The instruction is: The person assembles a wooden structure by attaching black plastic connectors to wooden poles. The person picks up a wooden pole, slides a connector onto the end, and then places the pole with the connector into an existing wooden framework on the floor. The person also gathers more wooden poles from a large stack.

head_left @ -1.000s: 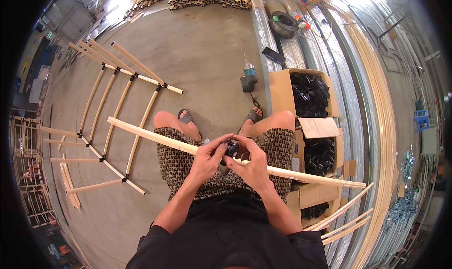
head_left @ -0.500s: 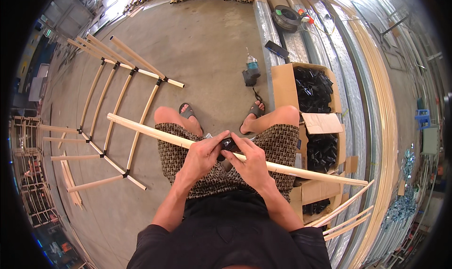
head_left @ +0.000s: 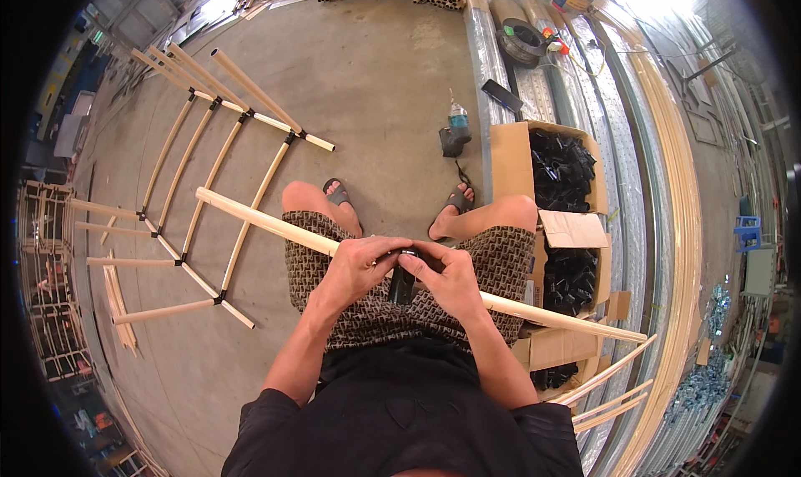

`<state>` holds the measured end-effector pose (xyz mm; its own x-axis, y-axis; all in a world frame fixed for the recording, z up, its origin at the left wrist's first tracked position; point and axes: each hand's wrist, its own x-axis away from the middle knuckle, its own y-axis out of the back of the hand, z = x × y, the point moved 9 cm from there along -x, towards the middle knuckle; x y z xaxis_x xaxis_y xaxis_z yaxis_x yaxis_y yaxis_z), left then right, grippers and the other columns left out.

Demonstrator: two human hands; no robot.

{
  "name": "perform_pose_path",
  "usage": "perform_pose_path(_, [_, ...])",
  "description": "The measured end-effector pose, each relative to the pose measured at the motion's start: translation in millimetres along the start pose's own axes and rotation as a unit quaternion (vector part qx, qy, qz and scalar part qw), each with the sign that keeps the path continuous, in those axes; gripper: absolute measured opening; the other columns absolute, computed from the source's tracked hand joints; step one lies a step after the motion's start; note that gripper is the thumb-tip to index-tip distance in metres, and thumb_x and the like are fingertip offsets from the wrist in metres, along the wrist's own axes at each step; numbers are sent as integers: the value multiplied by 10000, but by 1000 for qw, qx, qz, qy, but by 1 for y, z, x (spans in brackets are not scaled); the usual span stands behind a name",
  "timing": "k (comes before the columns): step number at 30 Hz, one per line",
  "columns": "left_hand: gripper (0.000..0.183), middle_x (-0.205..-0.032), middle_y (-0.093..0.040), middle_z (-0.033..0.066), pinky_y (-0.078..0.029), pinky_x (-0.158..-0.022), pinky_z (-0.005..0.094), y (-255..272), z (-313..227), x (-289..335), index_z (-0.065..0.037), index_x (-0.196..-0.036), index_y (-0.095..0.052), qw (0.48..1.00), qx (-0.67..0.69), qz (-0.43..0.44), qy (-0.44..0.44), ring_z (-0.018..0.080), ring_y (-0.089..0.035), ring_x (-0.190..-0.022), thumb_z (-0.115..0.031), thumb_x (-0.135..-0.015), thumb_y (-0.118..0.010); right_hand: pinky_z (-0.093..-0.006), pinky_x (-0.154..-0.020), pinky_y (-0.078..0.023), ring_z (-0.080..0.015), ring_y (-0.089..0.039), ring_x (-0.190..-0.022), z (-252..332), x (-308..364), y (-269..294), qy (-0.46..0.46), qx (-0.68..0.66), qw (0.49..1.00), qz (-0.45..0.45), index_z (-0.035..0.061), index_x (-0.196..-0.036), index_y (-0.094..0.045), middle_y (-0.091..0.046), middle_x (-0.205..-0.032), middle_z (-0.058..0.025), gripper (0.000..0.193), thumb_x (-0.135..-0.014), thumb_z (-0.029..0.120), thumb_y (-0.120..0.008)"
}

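Note:
A long beige pipe [head_left: 267, 221] lies slantwise across my lap, its left end farther from me than its right. Around its middle sits a black pipe joint [head_left: 402, 287], with a short socket pointing toward my body. My left hand [head_left: 357, 268] is closed on the joint from the left, fingers bent over its far side. From the right, my right hand [head_left: 451, 278] grips the same joint, thumb pressed on top near the pipe. Fingers hide part of the joint, and how tightly it is seated I cannot tell.
On the floor at left stands a frame of beige pipes [head_left: 190, 222] with black joints. Open cardboard boxes [head_left: 511, 156] of black joints stand at right, with a cordless drill [head_left: 455, 131] and a phone [head_left: 501, 95] beyond. Long wrapped bars [head_left: 613, 168] run along the right.
The joint has turned so its socket now points toward me. Both hands have shifted their hold over it, and the right thumb now presses on top.

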<state>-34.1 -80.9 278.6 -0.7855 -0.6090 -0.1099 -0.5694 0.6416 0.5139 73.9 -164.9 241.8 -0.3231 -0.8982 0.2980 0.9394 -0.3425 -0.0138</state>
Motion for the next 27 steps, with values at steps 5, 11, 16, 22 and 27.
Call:
perform_pose_path(5, [303,-888,-711,136,-530,-666,347,14,4,5,-33,-1107,-696,1000,-5,9,-6,278,-676,-750,38,-818,-639,-214,-586,-441,-39,-540,-675,-17,-9,-15,-56,-111,991,40,-37,-1109,-701,-653,-780,3,301,-932,206,-699])
perform_pose_path(11, [351,-809,-683,123,-504,-652,333,34,26,22,-49,-1126,-703,999,16,-13,26,248,-636,-698,55,-796,-642,-196,-580,-433,-54,-562,-672,-15,-16,-41,-62,-150,984,80,-45,-1143,-684,-648,-791,-3,304,-946,186,-677])
perform_pose_path(16, [352,-812,-679,118,-511,-667,347,45,30,34,-55,-1114,-707,999,35,-23,-10,269,-646,-718,57,-785,-653,-202,-625,-472,-68,-585,-687,-20,-16,-55,-72,-137,982,110,-47,-1282,-574,-663,-806,-28,406,-941,148,-675])
perform_pose_path(22, [344,-880,-702,117,-537,-709,342,56,36,46,-67,-1102,-710,998,26,-64,6,281,-684,-796,61,-787,-660,-221,-667,-495,-90,-619,-729,0,-13,-65,-34,-140,986,90,-37,-1367,-451,-690,-859,-67,512,-924,79,-680])
perform_pose_path(27, [331,-955,-724,107,-563,-750,345,60,35,53,-76,-1101,-712,998,15,-52,-16,281,-707,-873,38,-792,-682,-220,-683,-491,-92,-619,-749,1,-10,-70,-11,-74,991,107,-26,-1321,-467,-688,-868,-64,451,-934,87,-669])
